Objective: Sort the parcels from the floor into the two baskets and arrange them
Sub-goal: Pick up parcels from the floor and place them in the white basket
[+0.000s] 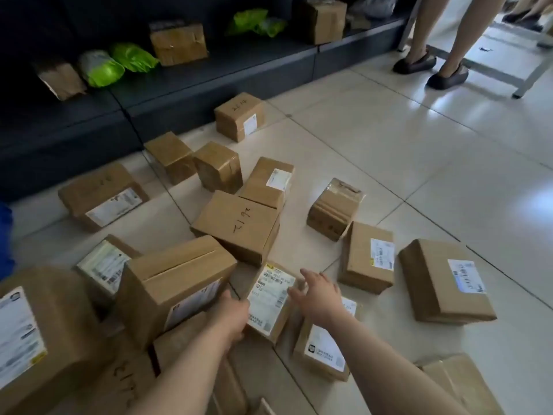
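A small brown parcel [270, 301] bearing a large white barcoded label is lying on the tiled floor [389, 139] among other parcels [239, 226]. The left hand [233, 313] is resting against its left side with its fingers hidden, so its grip cannot be determined. The right hand [320, 295] is hovering spread open at its right edge, holding nothing. The dark shelf [209, 73] is holding cardboard boxes [178, 43] and green bags [133, 56].
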Action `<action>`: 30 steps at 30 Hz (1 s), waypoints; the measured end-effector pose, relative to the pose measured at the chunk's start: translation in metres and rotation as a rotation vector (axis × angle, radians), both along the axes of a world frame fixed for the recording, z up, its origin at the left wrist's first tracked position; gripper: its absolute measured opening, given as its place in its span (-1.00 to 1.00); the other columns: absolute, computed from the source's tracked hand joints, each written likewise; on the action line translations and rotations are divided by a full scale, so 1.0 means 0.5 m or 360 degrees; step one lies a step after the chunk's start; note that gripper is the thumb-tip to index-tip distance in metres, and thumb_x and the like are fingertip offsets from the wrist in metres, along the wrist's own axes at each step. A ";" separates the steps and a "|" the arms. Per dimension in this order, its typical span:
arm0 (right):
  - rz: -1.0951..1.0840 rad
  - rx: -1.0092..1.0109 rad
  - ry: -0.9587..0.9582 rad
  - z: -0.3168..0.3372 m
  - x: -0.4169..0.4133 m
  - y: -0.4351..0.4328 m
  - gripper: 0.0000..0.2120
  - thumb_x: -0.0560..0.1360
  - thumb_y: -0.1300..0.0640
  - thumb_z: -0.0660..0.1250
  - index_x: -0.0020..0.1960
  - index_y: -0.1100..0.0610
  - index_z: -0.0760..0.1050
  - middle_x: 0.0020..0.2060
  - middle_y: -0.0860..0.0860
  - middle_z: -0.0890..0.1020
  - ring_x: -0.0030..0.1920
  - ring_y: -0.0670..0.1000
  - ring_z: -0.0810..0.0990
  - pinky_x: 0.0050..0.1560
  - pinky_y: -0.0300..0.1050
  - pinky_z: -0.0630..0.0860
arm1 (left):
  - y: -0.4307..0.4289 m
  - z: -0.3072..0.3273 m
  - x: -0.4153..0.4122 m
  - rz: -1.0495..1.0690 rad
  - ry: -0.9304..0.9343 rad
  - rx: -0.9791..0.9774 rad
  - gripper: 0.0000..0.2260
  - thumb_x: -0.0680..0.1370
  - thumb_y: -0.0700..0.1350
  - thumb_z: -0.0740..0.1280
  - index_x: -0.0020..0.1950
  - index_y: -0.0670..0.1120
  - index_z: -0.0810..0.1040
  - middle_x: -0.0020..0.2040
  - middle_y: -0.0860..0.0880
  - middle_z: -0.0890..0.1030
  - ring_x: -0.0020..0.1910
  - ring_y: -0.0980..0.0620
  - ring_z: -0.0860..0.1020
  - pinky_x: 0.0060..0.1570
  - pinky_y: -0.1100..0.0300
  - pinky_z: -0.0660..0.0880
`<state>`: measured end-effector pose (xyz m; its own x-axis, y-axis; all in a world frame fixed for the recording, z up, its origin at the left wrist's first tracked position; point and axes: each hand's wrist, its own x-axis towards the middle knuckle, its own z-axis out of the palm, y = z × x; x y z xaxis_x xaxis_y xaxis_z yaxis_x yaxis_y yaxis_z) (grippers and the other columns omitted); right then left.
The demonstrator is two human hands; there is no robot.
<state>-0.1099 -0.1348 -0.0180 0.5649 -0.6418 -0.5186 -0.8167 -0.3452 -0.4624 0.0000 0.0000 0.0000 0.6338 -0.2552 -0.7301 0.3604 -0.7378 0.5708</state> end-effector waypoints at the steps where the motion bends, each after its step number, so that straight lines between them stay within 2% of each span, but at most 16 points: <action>1: 0.0036 -0.0041 0.0014 -0.015 0.004 -0.002 -0.42 0.61 -0.13 0.17 0.56 0.04 0.15 0.52 0.03 0.29 0.56 0.09 0.09 0.55 0.15 -0.07 | -0.002 -0.016 0.003 -0.0015 0.0046 -0.0029 -0.49 0.64 -0.10 0.20 0.56 -0.02 0.12 -0.18 0.04 0.48 -0.24 0.06 0.49 -0.14 0.05 0.56; 3: 0.0086 -0.0066 0.0060 -0.047 0.009 -0.009 -0.45 0.61 -0.12 0.15 0.53 0.06 0.19 0.46 0.07 0.37 0.54 0.10 0.14 0.54 0.18 -0.10 | -0.008 -0.048 0.012 -0.0044 0.0108 -0.0061 -0.65 0.64 -0.11 0.19 0.43 -0.02 0.31 -0.18 -0.01 0.55 -0.20 0.02 0.56 -0.07 0.00 0.59; 4: 0.0067 -0.0041 0.0058 -0.051 0.010 -0.009 -0.47 0.61 -0.11 0.16 0.51 0.05 0.21 0.43 0.07 0.41 0.52 0.11 0.18 0.54 0.18 -0.11 | -0.010 -0.050 0.015 -0.0004 0.0166 -0.0074 -0.81 0.64 -0.12 0.19 0.25 -0.07 0.42 -0.16 -0.05 0.61 -0.17 -0.01 0.60 -0.01 -0.03 0.60; 7: -0.0082 -0.0018 -0.0145 -0.058 -0.002 0.009 -0.46 0.60 -0.10 0.18 0.53 -0.01 0.19 0.39 0.01 0.46 0.47 0.06 0.30 0.55 0.19 -0.11 | -0.008 -0.051 0.028 -0.0105 0.0119 -0.0093 -0.84 0.62 -0.13 0.20 0.09 -0.13 0.53 -0.13 -0.10 0.68 -0.13 -0.04 0.65 0.02 -0.07 0.61; 9: -0.0311 0.0093 -0.0436 -0.029 -0.018 0.014 -0.47 0.59 -0.08 0.23 0.53 -0.05 0.21 0.36 -0.04 0.48 0.39 0.04 0.40 0.45 0.14 0.27 | -0.005 -0.014 0.035 -0.0200 0.0032 -0.0142 -0.84 0.61 -0.12 0.22 0.03 -0.13 0.58 -0.19 -0.08 0.70 -0.15 -0.02 0.66 -0.07 0.00 0.62; 10: -0.0450 0.0150 -0.0607 -0.010 -0.030 0.010 -0.47 0.59 -0.06 0.25 0.52 -0.07 0.22 0.36 -0.06 0.46 0.35 0.02 0.45 0.29 0.01 0.46 | -0.007 0.010 0.038 -0.0233 0.0025 -0.0205 -0.84 0.61 -0.13 0.23 0.00 -0.14 0.59 -0.21 -0.08 0.70 -0.15 -0.02 0.67 -0.11 0.03 0.62; 12: -0.0601 0.0173 -0.0851 0.026 -0.056 -0.010 -0.48 0.59 -0.03 0.28 0.51 -0.08 0.24 0.37 -0.08 0.44 0.31 -0.03 0.49 0.12 -0.17 0.52 | -0.018 0.057 0.038 -0.0290 0.0086 -0.0359 -0.85 0.62 -0.15 0.24 0.03 -0.17 0.58 -0.16 -0.11 0.70 -0.14 -0.04 0.67 -0.14 0.03 0.62; 14: -0.0692 0.0201 -0.1011 0.056 -0.084 -0.034 -0.51 0.59 -0.03 0.28 0.49 -0.11 0.26 0.33 -0.05 0.47 0.21 -0.05 0.57 0.11 -0.12 0.60 | -0.036 0.089 0.030 -0.0337 0.0213 -0.0476 -0.83 0.62 -0.13 0.25 0.07 -0.19 0.57 -0.05 -0.16 0.69 -0.12 -0.08 0.69 -0.15 0.02 0.64; 16: -0.0751 0.0239 -0.1077 0.072 -0.115 -0.050 -0.53 0.59 0.02 0.28 0.47 -0.09 0.28 0.25 -0.05 0.51 0.08 -0.08 0.63 -0.02 -0.13 0.66 | -0.055 0.106 0.012 -0.0453 0.0321 -0.0510 -0.81 0.60 -0.10 0.29 0.11 -0.19 0.57 0.02 -0.19 0.67 -0.10 -0.10 0.70 -0.15 0.00 0.64; 18: -0.0773 0.0215 -0.1047 0.073 -0.147 -0.051 -0.53 0.60 0.03 0.28 0.47 -0.08 0.27 0.26 -0.04 0.50 0.08 -0.07 0.63 -0.03 -0.11 0.66 | -0.067 0.104 -0.013 -0.0574 0.0411 -0.0459 -0.77 0.58 -0.06 0.33 0.13 -0.18 0.58 0.05 -0.20 0.66 -0.09 -0.12 0.70 -0.11 -0.02 0.64; 20: -0.0758 0.0132 -0.0949 0.061 -0.178 -0.047 -0.50 0.58 0.00 0.28 0.49 -0.10 0.25 0.33 -0.02 0.46 0.16 -0.04 0.59 0.09 -0.03 0.63 | -0.070 0.090 -0.041 -0.0623 0.0482 -0.0386 -0.74 0.58 -0.02 0.33 0.15 -0.18 0.56 0.08 -0.23 0.64 -0.06 -0.14 0.69 -0.07 -0.05 0.64; 21: -0.0749 0.0127 -0.0901 0.055 -0.191 -0.042 -0.48 0.58 0.00 0.29 0.50 -0.09 0.23 0.36 -0.01 0.44 0.18 -0.04 0.58 0.09 -0.08 0.62 | -0.068 0.082 -0.054 -0.0647 0.0518 -0.0346 -0.73 0.58 -0.01 0.31 0.16 -0.17 0.55 0.10 -0.23 0.63 -0.04 -0.15 0.69 -0.04 -0.07 0.63; 24: -0.0750 0.0301 -0.0835 0.039 -0.220 -0.019 -0.40 0.60 0.05 0.28 0.57 -0.06 0.12 0.35 -0.04 0.44 0.11 -0.12 0.57 -0.12 -0.34 0.56 | -0.059 0.049 -0.078 -0.0800 0.0574 -0.0203 -0.67 0.57 0.07 0.30 0.19 -0.15 0.53 0.12 -0.21 0.60 0.01 -0.17 0.66 0.04 -0.11 0.61; 25: -0.0790 0.0378 -0.0843 0.036 -0.229 -0.009 -0.36 0.60 0.04 0.29 0.58 -0.07 0.08 0.36 -0.05 0.45 0.13 -0.11 0.57 -0.06 -0.32 0.55 | -0.056 0.040 -0.079 -0.0867 0.0562 -0.0133 -0.60 0.55 0.13 0.31 0.22 -0.14 0.51 0.14 -0.20 0.58 0.00 -0.19 0.66 0.04 -0.11 0.60; 27: -0.0959 0.0562 -0.0865 0.020 -0.249 0.009 -0.25 0.56 -0.05 0.34 0.60 -0.09 -0.02 0.48 0.00 0.35 0.34 0.01 0.47 0.27 -0.06 0.46 | -0.052 0.024 -0.077 -0.0944 0.0434 0.0012 -0.45 0.51 0.27 0.27 0.28 -0.13 0.47 0.19 -0.16 0.55 0.03 -0.20 0.64 0.08 -0.09 0.59; 30: -0.1191 0.0937 -0.0755 -0.015 -0.267 0.038 -0.08 0.43 -0.29 0.36 0.60 -0.06 -0.05 0.53 0.05 0.26 0.50 0.16 0.26 0.45 0.20 0.19 | -0.046 0.001 -0.085 -0.0949 0.0232 -0.0022 -0.32 0.47 0.37 0.22 0.43 -0.05 0.37 0.35 -0.14 0.45 0.30 -0.17 0.46 0.27 -0.08 0.40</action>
